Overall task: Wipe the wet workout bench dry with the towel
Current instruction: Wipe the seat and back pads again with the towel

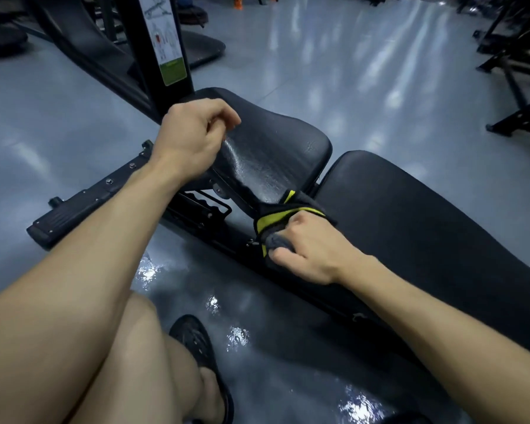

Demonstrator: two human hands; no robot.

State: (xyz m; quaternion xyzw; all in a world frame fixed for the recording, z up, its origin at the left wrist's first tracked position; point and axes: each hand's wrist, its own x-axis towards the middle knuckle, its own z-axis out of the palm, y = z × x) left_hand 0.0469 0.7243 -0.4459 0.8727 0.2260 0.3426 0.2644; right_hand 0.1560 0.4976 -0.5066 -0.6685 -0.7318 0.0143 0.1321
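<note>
The black workout bench has a seat pad [276,154] that glistens with wet streaks and a long back pad [410,209] running to the right. My right hand [312,249] grips a bunched dark grey towel with yellow-green stripes [276,221], pressed at the near end of the seat pad where it meets the back pad. My left hand [190,136] is over the seat pad's left edge with its fingers curled in and nothing visible in them.
Water puddles [149,270] shine on the grey floor in front of the bench. The bench's base bar [83,203] sticks out to the left. A machine post with an instruction sticker [166,47] stands behind the seat. Dark racks [514,87] are at the right. My sandalled foot [193,335] is below.
</note>
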